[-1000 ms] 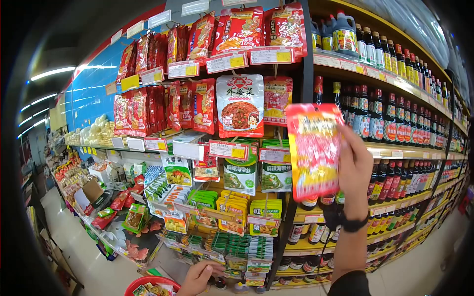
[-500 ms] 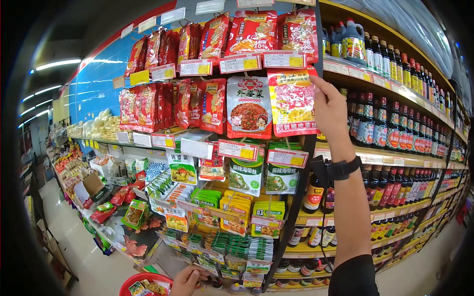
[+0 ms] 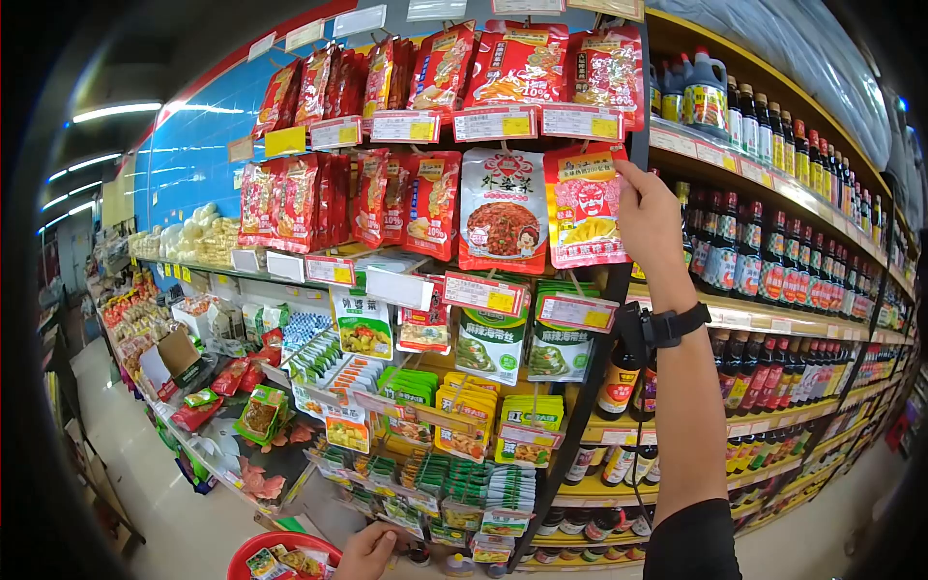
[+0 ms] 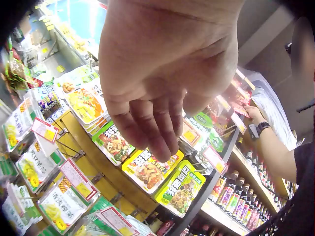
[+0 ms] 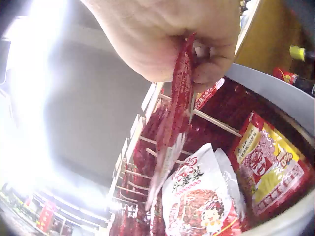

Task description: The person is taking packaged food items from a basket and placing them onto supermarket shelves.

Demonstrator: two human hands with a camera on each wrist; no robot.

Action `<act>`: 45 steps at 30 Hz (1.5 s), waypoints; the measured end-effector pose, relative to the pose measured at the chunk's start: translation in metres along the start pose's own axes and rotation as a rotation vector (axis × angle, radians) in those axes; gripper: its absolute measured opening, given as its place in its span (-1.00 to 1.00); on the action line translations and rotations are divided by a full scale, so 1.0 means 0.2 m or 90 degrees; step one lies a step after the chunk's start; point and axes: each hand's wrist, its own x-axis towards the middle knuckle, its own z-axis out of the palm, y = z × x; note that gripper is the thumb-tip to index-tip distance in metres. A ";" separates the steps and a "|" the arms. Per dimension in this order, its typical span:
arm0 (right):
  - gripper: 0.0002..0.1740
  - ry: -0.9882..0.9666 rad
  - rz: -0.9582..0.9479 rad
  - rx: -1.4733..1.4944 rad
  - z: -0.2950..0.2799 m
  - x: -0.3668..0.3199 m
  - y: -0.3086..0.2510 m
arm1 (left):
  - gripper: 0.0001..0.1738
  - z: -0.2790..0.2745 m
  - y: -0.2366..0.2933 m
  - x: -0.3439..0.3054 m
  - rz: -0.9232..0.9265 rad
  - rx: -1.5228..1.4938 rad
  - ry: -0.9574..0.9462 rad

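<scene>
My right hand (image 3: pixel 657 227) pinches the upper right edge of a red and yellow pickled vegetable packet (image 3: pixel 587 208), its printed front facing me. The packet is upright, right beside a silver and red packet (image 3: pixel 503 215) on the rack. Seen edge-on in the right wrist view, the held packet (image 5: pixel 178 98) stands out from a matching packet (image 5: pixel 268 164) hanging behind. Low down, my left hand (image 3: pixel 367 553) holds nothing, its fingers loosely bent. In the left wrist view it hangs before green and yellow food packets (image 4: pixel 152 169).
Below the left hand stands a red basket (image 3: pixel 242 559) with several packets inside. Price tags (image 3: pixel 493 123) stick out on hooks along the rack. A dark post (image 3: pixel 592 387) divides it from shelves of sauce bottles (image 3: pixel 754 256) on the right.
My right hand has brought the packet from in front of the bottle shelves leftward to the rack, beside the silver packet. The left hand has shifted slightly left and lower in view.
</scene>
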 end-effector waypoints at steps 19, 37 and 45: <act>-0.45 -0.492 -0.047 -0.044 0.03 0.05 0.07 | -0.71 -0.14 -0.09 0.00 -0.047 0.132 -0.011; -0.54 -0.482 0.028 -0.170 0.21 0.07 0.19 | -0.76 -0.14 -0.14 -0.06 0.080 0.208 0.033; -0.39 -0.514 0.110 -0.086 0.24 0.08 0.28 | -0.77 -0.22 -0.04 -0.14 -0.016 0.256 0.027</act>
